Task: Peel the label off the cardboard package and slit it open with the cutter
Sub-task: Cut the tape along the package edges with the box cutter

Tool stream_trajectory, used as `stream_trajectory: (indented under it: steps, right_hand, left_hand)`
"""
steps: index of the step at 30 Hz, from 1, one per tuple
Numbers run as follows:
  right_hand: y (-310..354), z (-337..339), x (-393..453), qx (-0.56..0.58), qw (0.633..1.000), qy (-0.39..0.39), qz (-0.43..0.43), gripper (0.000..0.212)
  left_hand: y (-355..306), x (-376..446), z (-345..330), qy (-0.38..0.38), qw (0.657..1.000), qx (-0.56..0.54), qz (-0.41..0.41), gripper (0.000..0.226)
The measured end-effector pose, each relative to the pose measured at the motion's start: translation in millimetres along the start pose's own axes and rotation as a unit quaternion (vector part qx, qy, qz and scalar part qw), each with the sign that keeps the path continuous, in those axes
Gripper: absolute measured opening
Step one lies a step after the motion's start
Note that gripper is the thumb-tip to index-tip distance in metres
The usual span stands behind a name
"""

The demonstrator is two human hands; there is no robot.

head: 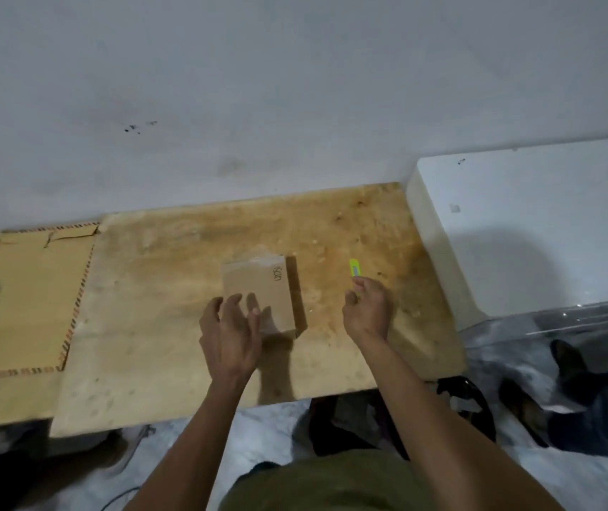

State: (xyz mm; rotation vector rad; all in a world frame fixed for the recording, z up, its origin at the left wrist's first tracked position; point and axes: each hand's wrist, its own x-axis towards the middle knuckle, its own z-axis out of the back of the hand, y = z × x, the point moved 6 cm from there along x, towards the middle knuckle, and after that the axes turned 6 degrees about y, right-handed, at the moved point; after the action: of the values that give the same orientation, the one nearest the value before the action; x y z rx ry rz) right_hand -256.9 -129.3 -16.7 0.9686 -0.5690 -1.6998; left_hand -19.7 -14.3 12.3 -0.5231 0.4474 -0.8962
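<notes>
A small brown cardboard package [262, 285] lies flat in the middle of the wooden table [169, 289], with dark printed letters near its far right edge. No label is clearly visible on it. My left hand [230, 330] hovers over the package's near left corner, fingers spread, holding nothing. A yellow-green cutter [355, 268] lies on the table to the right of the package. My right hand [367, 311] is just in front of the cutter, its curled fingertips at the cutter's near end; whether they grip it is unclear.
A flattened cardboard sheet [29, 289] with a striped border covers the table's left part. A white box-like unit [524, 223] stands against the table's right side. A grey wall rises behind. Shoes and a dark bag lie on the floor at the right.
</notes>
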Motion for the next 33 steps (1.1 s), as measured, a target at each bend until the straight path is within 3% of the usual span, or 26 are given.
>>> stream_trajectory:
  steps: [4,10,19,24,28,33]
  right_hand:
    - [-10,4,26,-0.078,0.995,-0.057,-0.014,0.025]
    - [-19,-5,39,-0.189,0.980,-0.055,-0.023,0.021]
    - [-23,-4,39,-0.206,0.973,-0.094,-0.046,0.034]
    - [-22,-5,43,-0.139,0.984,-0.091,-0.062,0.028]
    - [-6,-6,48,-0.014,0.996,-0.085,-0.003,0.024]
    - [36,-26,50,0.153,0.984,0.094,0.009,0.019]
  left_hand:
    - [4,23,-16,0.009,0.998,0.059,0.004,0.045]
    - [12,34,-32,0.032,0.997,0.073,0.020,0.050]
    - [15,36,-37,0.038,0.997,0.072,-0.001,0.051]
    - [12,35,-38,0.032,0.996,0.083,-0.003,0.054]
    - [8,36,-40,0.033,0.995,0.092,-0.016,0.056]
    - [1,32,-39,0.045,0.995,0.090,-0.005,0.053]
